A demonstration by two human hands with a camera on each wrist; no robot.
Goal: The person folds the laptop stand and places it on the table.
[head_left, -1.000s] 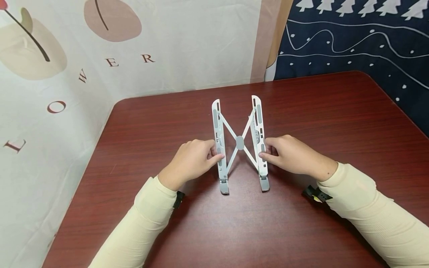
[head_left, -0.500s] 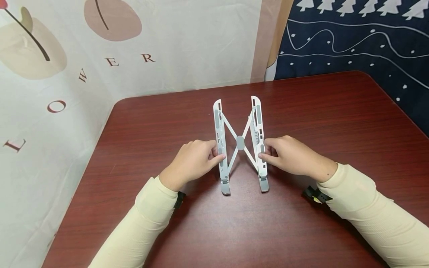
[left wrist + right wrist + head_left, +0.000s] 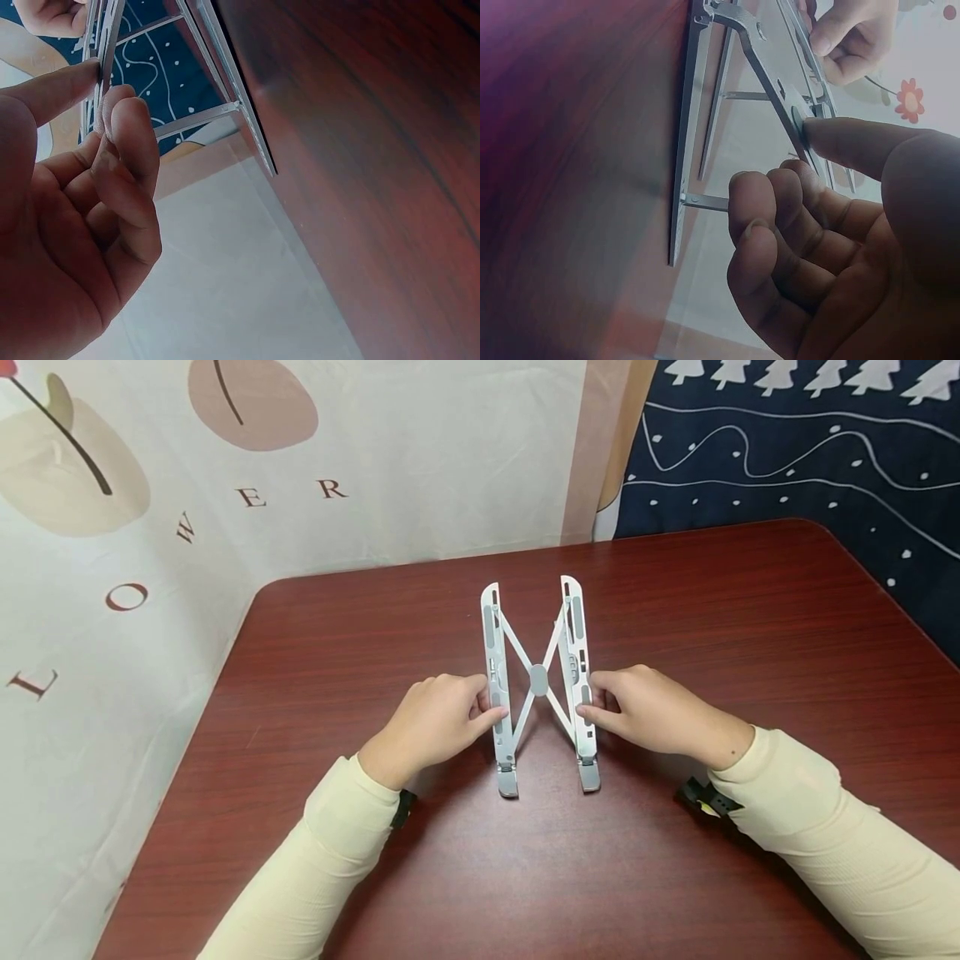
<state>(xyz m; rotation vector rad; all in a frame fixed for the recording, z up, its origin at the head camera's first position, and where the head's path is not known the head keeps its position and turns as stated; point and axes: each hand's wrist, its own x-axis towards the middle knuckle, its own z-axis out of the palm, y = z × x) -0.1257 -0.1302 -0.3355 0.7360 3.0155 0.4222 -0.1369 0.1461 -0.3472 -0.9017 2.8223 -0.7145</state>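
A silver folding laptop stand (image 3: pixel 538 680) stands on the table, its two long side rails joined by an X of thin crossbars with a grey oval hub. My left hand (image 3: pixel 441 717) pinches the left rail, thumb on top and curled fingers on the outer side. On the opposite rail my right hand (image 3: pixel 651 710) does the same, its thumb over a grey pad. In the left wrist view the upper rail lies between thumb and fingers of the left hand (image 3: pixel 97 202). The right wrist view shows the base rail (image 3: pixel 686 142) lying along the table below the sloped rail.
The dark red wooden table (image 3: pixel 525 877) reaches back to a white cloth (image 3: pixel 450 460) with printed letters and a navy cloth (image 3: pixel 787 460) with white trees. Dark straps (image 3: pixel 708 795) sit at the cuffs of both pale yellow sleeves.
The left rail has shifted slightly right with my left hand, and the right rail slightly left. The two rails now stand a little closer together; both hands keep their grip.
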